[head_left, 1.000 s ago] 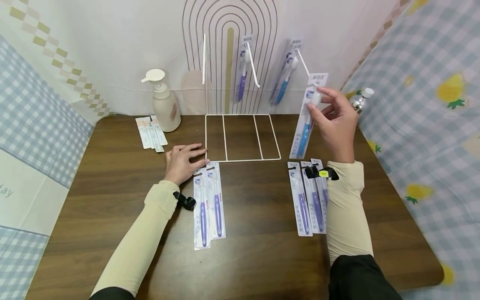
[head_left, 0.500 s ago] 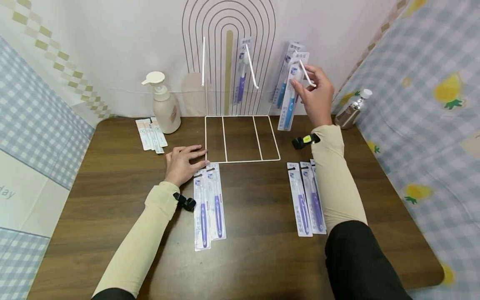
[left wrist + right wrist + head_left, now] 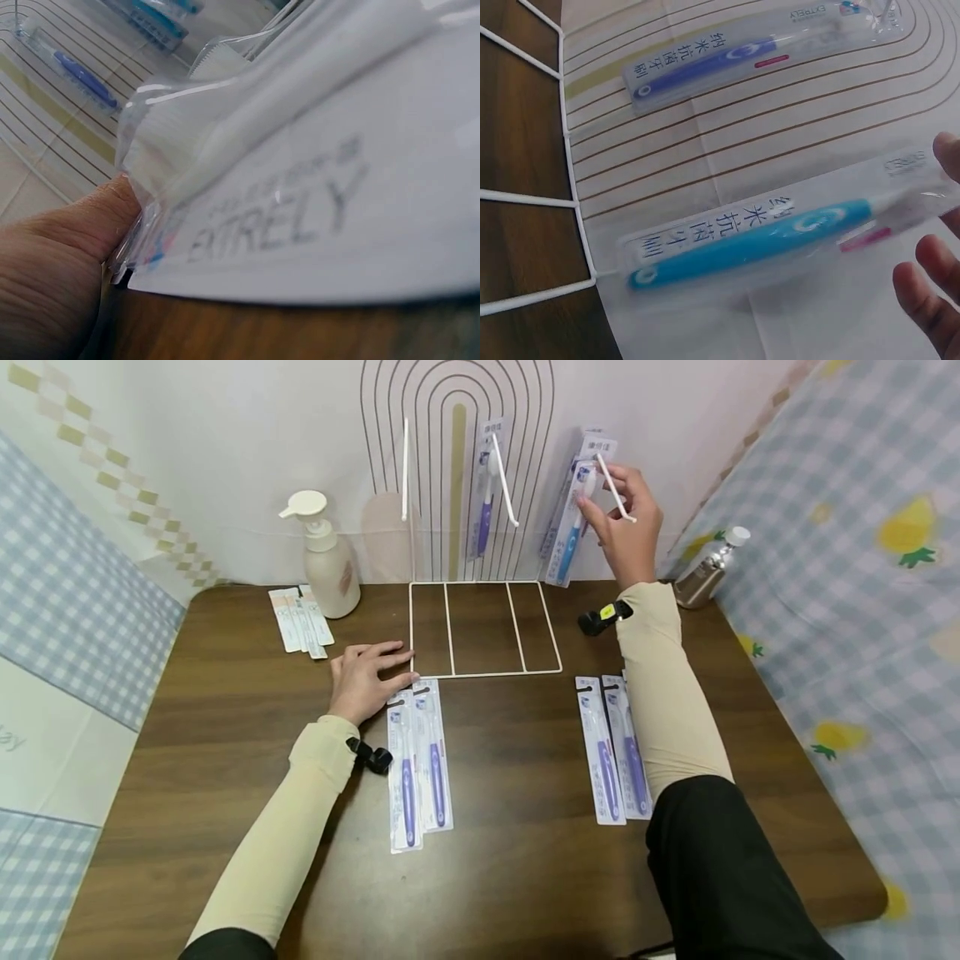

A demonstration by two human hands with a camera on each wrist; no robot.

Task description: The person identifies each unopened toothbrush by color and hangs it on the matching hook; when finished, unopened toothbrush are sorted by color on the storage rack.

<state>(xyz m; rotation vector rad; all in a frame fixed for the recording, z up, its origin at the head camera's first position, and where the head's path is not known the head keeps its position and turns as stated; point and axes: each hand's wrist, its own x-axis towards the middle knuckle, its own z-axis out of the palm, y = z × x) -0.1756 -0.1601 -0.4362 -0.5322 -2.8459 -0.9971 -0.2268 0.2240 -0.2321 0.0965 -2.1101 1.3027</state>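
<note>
My right hand (image 3: 633, 522) is up at the right hook (image 3: 615, 489) of the white wire rack (image 3: 487, 675), thumb and fingers at the upper part of a packaged blue toothbrush (image 3: 568, 547). The pack's top is at the hook, in front of another hanging pack. In the right wrist view, the blue handle (image 3: 750, 244) points toward the rack base. A packaged purple toothbrush (image 3: 483, 522) hangs from the middle hook. My left hand (image 3: 363, 681) rests on the table with fingertips at the rack's front left corner. Close to the left wrist camera is a clear toothbrush pack (image 3: 285, 225).
Two purple toothbrush packs (image 3: 435, 768) lie before the rack's left side. More purple packs (image 3: 603, 768) lie on the right, partly under my right sleeve. A pump bottle (image 3: 330, 572) and small sachets (image 3: 300, 620) stand back left; a silvery bottle (image 3: 705, 577) stands back right.
My right hand has carried the blue toothbrush pack up and leftward onto the right hook, then pushed it back toward the wall. The left hand stays in place.
</note>
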